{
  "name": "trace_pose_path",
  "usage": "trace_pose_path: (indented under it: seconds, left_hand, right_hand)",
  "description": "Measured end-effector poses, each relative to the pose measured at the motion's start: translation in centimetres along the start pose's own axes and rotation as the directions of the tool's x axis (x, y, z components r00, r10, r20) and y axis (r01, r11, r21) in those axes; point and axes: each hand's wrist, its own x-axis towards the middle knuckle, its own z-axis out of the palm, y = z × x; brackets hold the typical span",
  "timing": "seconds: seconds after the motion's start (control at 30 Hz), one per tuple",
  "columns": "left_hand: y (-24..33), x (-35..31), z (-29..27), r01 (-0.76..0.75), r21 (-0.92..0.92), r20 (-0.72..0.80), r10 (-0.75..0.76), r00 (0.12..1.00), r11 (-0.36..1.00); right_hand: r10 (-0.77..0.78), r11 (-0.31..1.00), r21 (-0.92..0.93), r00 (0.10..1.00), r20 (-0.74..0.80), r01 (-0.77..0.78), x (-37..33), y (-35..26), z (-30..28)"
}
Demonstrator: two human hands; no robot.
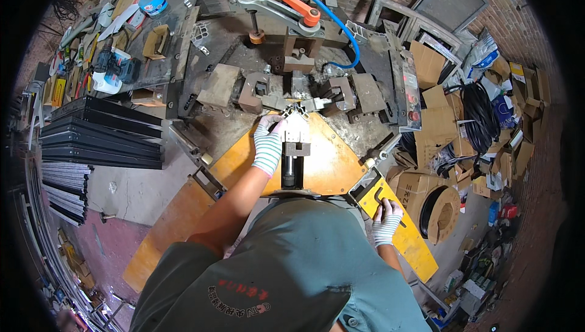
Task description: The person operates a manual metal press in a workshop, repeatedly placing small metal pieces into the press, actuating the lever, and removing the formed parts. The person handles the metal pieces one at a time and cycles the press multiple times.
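Both hands wear white gloves with coloured stripes and bare fingertips. My left hand (268, 148) reaches over the orange board to the small metal corner piece (295, 111) at the middle of the machine. Its fingers are bent against the left side of that piece, and the exact grip is partly hidden. Just below sits a grey metal block (297, 149) over a dark slot. Out to the right, my right hand (387, 222) is closed over the yellow board (415, 253), with its fingertips at a bent black rod (378, 195) that looks like a hex key.
Metal clamp blocks (219, 86) flank the centre. Overhead are an orange-handled lever (292, 4) and a blue hose (348, 33). Stacked black profiles (100, 140) stand left, beside a cluttered tool bench (164, 67). Cardboard boxes (439, 121) and a cable reel (441, 213) fill the right.
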Motion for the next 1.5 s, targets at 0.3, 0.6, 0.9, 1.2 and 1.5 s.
trace_pose_path:
  seconds: [0.3,0.6,0.9,1.2,1.5]
  left_hand:
    - [-0.9,0.5,-0.5,-0.05,0.029,0.016,0.05,0.999,0.998]
    - [-2.4,0.8,-1.3,-0.265,0.136,0.08,0.256,0.963,0.955]
    - [-0.1,-1.9,-2.1,-0.323,0.467,0.196,0.259,0.946,0.823]
    - [1.9,-3.8,-2.7,-0.588,0.704,0.394,0.469,0.79,0.399]
    - [2.2,-3.5,-2.3,-0.557,0.691,0.361,0.447,0.818,0.461]
  right_hand:
    - [-0.003,0.994,0.107,0.999,-0.037,0.007,1.5,2.6,1.5]
    - [0.474,0.875,0.202,0.863,-0.173,-0.44,13.2,5.3,0.8]
    - [0.804,0.574,0.16,0.59,0.072,-0.803,28.0,15.7,6.0]
    - [0.894,0.368,0.186,0.401,0.198,-0.911,29.4,22.4,13.8]
    - [0.703,0.709,-0.211,0.697,0.138,-0.673,26.2,16.1,8.6]
